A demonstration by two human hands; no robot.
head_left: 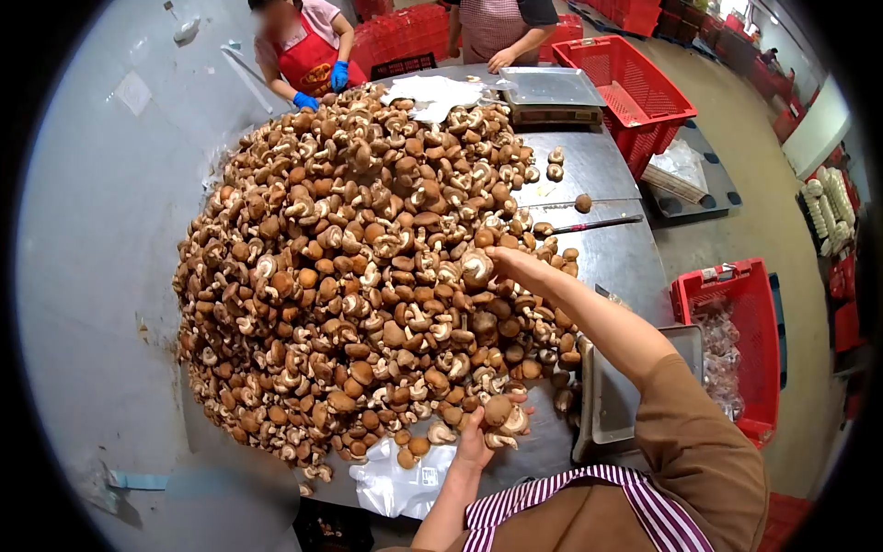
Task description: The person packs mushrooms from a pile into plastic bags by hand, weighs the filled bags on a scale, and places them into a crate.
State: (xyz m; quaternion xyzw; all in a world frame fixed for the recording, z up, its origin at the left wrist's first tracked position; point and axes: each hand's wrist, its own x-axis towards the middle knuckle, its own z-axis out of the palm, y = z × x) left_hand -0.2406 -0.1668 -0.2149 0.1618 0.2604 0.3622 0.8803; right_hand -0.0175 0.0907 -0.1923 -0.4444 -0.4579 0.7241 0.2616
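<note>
A big heap of brown shiitake mushrooms (pixel 368 276) with pale stems covers most of the metal table (pixel 625 258). Low at the heap's near edge, my left hand (pixel 475 443) is closed around a few shiitake mushrooms (pixel 498 410), caps and stems showing between thumb and fingers. My right hand (pixel 504 265) reaches out over the right side of the heap. Its fingers are closed on a large shiitake mushroom (pixel 476 270) with its pale underside showing; the fingertips are partly hidden. A white plastic bag (pixel 401 478) lies by my left forearm.
Right of me stands a scale with a metal tray (pixel 614 396), beside a red crate (pixel 768 359) of bagged goods. Another scale (pixel 552 89) and a red crate (pixel 635 92) are at the far side. Two people stand across the table, one with blue gloves (pixel 339 75). A dark stick (pixel 598 224) lies on the metal.
</note>
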